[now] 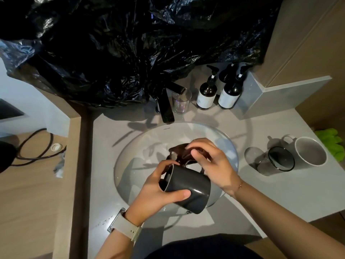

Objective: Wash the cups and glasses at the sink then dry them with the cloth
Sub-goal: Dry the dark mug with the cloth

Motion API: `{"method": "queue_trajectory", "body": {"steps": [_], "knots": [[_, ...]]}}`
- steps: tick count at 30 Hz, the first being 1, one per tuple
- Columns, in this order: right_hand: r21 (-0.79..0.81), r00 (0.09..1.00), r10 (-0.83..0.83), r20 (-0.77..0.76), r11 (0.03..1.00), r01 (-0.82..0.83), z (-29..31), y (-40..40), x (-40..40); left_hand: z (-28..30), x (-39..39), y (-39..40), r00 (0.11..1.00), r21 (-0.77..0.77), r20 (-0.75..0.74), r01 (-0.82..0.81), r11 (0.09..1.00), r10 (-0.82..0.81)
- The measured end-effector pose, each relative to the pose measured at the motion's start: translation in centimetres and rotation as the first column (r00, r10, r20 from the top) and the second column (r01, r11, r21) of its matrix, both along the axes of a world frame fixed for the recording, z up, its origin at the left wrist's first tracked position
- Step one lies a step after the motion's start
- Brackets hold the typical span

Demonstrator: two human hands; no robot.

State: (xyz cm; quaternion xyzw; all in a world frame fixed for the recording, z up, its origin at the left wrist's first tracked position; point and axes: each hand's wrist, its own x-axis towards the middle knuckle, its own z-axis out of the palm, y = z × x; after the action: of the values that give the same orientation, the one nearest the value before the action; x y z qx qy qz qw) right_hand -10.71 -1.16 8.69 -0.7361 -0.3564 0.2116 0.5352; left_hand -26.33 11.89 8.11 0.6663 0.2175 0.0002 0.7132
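Note:
Over the round white sink my left hand grips a dark grey mug, tilted with its mouth toward the upper left. My right hand pinches a dark brown cloth bunched at the mug's rim and handle. On the counter to the right stand a white mug and a smoky glass with a dark rim. A clear glass stands beside the black faucet at the back.
Two dark pump bottles stand behind the sink at the right. Black plastic sheeting covers the wall above. A green cloth lies at the counter's right edge. A black cable lies on the wooden surface to the left.

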Motion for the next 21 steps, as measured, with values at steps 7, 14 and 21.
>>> {"method": "queue_trajectory", "body": {"steps": [7, 14, 21], "knots": [[-0.018, 0.989, 0.111, 0.093, 0.994, -0.110, 0.7, -1.7, 0.7, 0.3, 0.8, 0.6, 0.996, -0.006, -0.037, -0.079, 0.997, 0.079], [-0.113, 0.964, 0.249, -0.096, 0.959, -0.259, 2.5, -1.2, 2.4, 1.2, 1.2, 1.0, 0.999, 0.046, -0.045, 0.032, 0.998, -0.030], [-0.375, 0.897, 0.374, -0.236, 0.817, -0.439, 2.9, 0.4, 3.2, -0.2, 0.5, -0.7, 0.996, 0.166, -0.048, 0.087, 0.982, -0.080]]}}
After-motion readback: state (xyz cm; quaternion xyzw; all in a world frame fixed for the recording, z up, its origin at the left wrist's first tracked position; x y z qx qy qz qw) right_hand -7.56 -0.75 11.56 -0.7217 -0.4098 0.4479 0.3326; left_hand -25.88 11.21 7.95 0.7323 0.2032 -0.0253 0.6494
